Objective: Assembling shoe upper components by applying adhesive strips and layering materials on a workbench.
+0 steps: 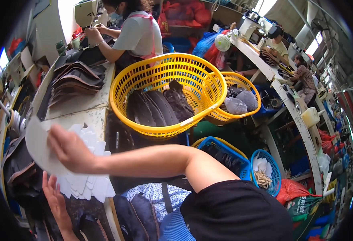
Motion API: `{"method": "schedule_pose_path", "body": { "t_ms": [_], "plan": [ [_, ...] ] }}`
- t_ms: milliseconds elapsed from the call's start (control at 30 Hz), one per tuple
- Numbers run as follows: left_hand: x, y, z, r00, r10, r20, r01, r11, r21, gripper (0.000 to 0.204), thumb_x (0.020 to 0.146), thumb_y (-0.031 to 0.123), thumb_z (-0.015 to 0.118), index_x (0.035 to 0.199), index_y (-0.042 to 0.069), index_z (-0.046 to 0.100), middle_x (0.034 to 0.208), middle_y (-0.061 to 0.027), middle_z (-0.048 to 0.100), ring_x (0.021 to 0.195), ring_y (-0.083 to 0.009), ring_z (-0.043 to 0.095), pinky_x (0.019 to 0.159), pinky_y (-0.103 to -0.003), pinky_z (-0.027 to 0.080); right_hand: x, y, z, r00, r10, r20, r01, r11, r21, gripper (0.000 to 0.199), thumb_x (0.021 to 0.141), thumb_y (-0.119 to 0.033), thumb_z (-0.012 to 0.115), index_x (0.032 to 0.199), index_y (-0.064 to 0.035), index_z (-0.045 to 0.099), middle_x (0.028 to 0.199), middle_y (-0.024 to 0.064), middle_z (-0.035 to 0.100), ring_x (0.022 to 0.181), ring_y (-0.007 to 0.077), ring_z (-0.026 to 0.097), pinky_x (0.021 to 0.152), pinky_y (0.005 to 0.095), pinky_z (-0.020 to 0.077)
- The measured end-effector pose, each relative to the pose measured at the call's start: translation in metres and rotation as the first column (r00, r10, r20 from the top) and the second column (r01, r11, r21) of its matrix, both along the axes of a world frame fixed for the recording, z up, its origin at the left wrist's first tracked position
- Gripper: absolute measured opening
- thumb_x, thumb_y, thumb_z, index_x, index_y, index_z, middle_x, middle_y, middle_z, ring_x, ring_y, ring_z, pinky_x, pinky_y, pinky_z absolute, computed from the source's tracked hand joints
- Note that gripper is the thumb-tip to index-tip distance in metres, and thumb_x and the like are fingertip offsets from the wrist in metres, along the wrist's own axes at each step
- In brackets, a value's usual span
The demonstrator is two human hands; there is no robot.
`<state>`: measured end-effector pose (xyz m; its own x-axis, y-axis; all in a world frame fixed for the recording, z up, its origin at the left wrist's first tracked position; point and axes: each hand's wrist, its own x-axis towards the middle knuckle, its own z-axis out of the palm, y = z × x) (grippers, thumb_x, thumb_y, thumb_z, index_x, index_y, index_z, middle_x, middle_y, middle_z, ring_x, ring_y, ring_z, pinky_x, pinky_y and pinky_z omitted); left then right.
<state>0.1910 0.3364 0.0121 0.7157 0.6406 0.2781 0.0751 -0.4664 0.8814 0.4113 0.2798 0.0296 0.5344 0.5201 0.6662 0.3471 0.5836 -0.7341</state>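
Note:
My right hand [70, 148], blurred by motion at the end of my outstretched arm, grips a curved white sheet piece [35, 140]. Under and beside it, a fanned pile of white cut pieces [90, 184] with pointed ends lies on the bench. Just below the held piece is my left hand [57, 203], its fingers stretched and apart, with nothing in it. Dark curved pieces with brown edges [92, 227] lie by my left wrist, and more dark pieces [138, 213] rest on my lap.
A large yellow basket [166, 130] holds dark pieces; a smaller yellow basket [240, 114] stands behind it. Blue baskets [278, 180] sit lower right. Stacked dark pieces [78, 82] lie farther up the bench, where a co-worker [138, 36] works at a machine.

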Motion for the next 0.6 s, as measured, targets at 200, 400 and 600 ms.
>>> {"method": "schedule_pose_path", "body": {
  "t_ms": [200, 400, 600],
  "plan": [
    [-0.045, -0.014, -0.010, 0.998, -0.018, -0.064, 0.020, 0.999, 0.038, 0.035, 0.114, 0.022, 0.049, 0.138, -0.002, 0.055, 0.121, -0.0063, 0.062, 0.109, -0.0114, 0.059, 0.094, -0.026, 0.047, -0.005, -0.070, -0.017, 0.948, 0.305, -0.090, -0.318, 0.927, -0.199, 0.022, 0.106, -0.014, 0.058, 0.121, 0.0017, 0.056, 0.098, 0.0220, 0.071, 0.090, 0.0329, 0.071, 0.081, 0.0397, 0.0549],
    [-0.155, -0.067, -0.028, 0.888, 0.261, -0.378, -0.104, 0.916, 0.387, 0.038, 0.104, 0.024, 0.056, 0.127, -0.005, 0.058, 0.102, -0.0092, 0.060, 0.098, -0.0198, 0.059, 0.091, -0.033, 0.046, -0.010, -0.106, -0.003, 0.875, 0.438, 0.209, -0.386, 0.889, -0.246, 0.033, 0.104, -0.031, 0.064, 0.121, -0.0027, 0.057, 0.104, 0.0179, 0.069, 0.102, 0.0341, 0.069, 0.085, 0.0414, 0.0551],
    [-0.093, -0.195, 0.027, 0.889, 0.077, -0.452, 0.012, 0.982, 0.189, 0.014, 0.080, 0.016, 0.068, 0.077, 0.008, 0.056, 0.062, -0.0114, 0.060, 0.053, -0.0323, 0.064, 0.049, -0.043, 0.051, -0.035, -0.166, -0.019, 0.326, 0.937, 0.129, -0.554, 0.300, -0.777, 0.016, 0.098, -0.018, 0.072, 0.104, -0.0034, 0.070, 0.077, 0.0147, 0.069, 0.068, 0.0309, 0.071, 0.062, 0.0393, 0.0549]
  ]
}}
